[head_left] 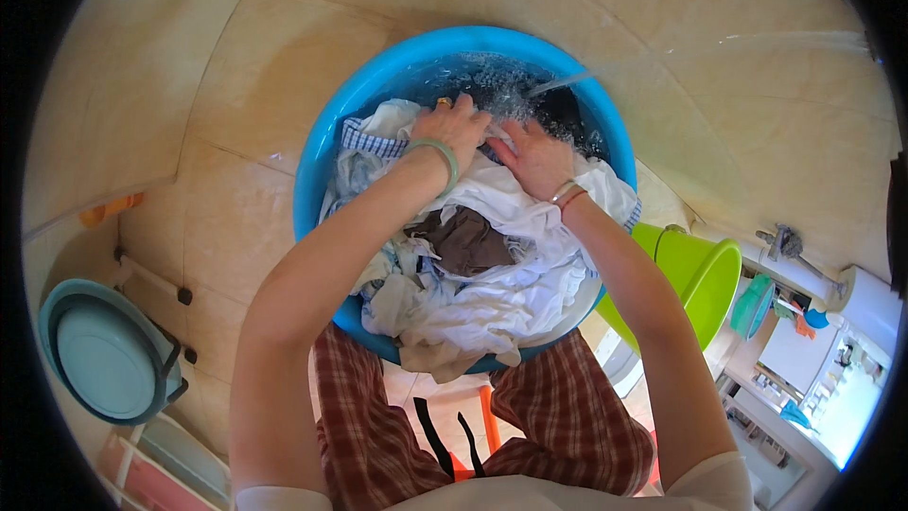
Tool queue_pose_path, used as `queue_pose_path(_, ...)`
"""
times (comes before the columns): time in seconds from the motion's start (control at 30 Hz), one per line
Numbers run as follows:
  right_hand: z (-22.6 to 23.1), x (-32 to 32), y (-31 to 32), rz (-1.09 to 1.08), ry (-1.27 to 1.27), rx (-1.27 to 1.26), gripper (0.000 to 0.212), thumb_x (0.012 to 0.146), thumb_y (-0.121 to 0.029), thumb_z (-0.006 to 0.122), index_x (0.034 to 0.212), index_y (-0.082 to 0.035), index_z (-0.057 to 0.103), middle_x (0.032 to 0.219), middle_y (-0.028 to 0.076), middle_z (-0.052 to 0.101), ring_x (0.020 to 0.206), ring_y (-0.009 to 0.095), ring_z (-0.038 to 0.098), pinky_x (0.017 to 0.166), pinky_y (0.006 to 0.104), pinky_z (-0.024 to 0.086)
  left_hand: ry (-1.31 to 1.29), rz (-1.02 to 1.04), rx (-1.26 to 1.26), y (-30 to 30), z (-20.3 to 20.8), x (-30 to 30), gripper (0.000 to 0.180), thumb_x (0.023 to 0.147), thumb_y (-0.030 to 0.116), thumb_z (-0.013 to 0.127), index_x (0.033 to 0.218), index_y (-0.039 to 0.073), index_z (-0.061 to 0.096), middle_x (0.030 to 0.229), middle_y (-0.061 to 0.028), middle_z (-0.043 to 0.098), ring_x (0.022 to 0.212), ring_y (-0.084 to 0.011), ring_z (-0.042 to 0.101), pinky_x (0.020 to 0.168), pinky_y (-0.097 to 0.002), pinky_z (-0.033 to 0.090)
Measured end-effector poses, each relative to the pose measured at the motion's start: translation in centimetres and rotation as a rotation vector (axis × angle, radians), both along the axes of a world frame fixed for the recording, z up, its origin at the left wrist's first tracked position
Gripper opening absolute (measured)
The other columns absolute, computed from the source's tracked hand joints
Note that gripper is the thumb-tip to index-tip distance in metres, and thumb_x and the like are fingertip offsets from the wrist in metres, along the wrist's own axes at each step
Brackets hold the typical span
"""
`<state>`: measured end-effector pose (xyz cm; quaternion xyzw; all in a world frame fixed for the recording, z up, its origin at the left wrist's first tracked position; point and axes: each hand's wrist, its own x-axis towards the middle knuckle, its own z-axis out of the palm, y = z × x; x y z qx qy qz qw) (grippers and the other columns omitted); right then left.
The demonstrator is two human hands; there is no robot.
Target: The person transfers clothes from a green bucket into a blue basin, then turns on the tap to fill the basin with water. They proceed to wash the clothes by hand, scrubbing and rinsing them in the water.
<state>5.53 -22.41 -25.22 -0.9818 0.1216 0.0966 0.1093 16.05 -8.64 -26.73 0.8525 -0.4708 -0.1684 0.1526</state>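
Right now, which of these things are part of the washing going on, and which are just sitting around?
In use:
- left hand and right hand, pressing on the white cloth
- blue basin of soapy water
- brown garment
- checked cloth
- water stream

Lying about:
- green bucket
- pale blue basin in its stand
- orange stool

Laundry (pixel 492 293) fills the basin (pixel 326 132); bucket (pixel 705 284) at its right, tub (pixel 104 355) far left
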Motion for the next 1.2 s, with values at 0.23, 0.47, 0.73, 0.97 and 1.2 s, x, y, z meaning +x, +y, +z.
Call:
queue_pose_path(0.23,-7.3,0.7,-0.5,-0.057,0.070,0.489,0.042,0.085,-0.033,0.053,0.125,-0.020,0.049,0.126,0.014,0.052,0.107,0.029,0.056,0.086,0.0397,0.046,0.184,0.075,0.231,-0.4,-1.6,1.5,0.034,0.086,0.030,0.048,0.113,0.011,0.055,0.116,-0.0156,0.050,0.106,-0.0344,0.053,0.088,-0.0443,0.045)
queue_pose_path(0.47,-16.0,-2.4,-3.9,-0.249,0.641,0.089,0.046,0.084,-0.024,0.054,0.128,-0.014,0.045,0.130,0.011,0.047,0.117,0.026,0.046,0.097,0.0333,0.037,0.379,0.158,0.258,-1.8,-9.4,3.0,0.044,0.086,0.036,0.048,0.123,0.012,0.053,0.137,-0.0110,0.041,0.118,-0.0298,0.048,0.093,-0.0399,0.043)
queue_pose_path(0.73,-14.3,-4.4,-5.9,-0.385,0.687,0.097,0.032,0.083,-0.017,0.055,0.114,-0.008,0.054,0.118,0.013,0.054,0.105,0.029,0.052,0.089,0.0332,0.041,0.109,-0.120,0.216,-3.5,-8.4,2.8,0.044,0.084,0.026,0.054,0.125,0.011,0.051,0.117,-0.0149,0.058,0.105,-0.0312,0.057,0.089,-0.0406,0.046)
queue_pose_path(0.97,-4.6,-1.4,-1.7,-0.441,-0.073,0.874,0.021,0.083,-0.011,0.056,0.102,-0.003,0.063,0.108,0.016,0.060,0.094,0.032,0.058,0.082,0.0331,0.045,0.279,-0.014,0.240,-1.0,2.6,0.2,0.043,0.088,0.017,0.048,0.130,0.010,0.044,0.108,-0.0224,0.059,0.099,-0.0364,0.058,0.083,-0.0416,0.047)
queue_pose_path(1.2,10.0,-6.4,-2.4,-0.477,-0.587,0.873,0.021,0.083,-0.005,0.058,0.103,-0.001,0.060,0.094,0.011,0.061,0.083,0.017,0.057,0.078,0.0282,0.045,0.332,-0.032,-0.418,2.5,12.6,0.0,0.032,0.090,0.018,0.048,0.120,0.007,0.053,0.105,-0.0192,0.061,0.095,-0.0325,0.059,0.085,-0.0357,0.045)
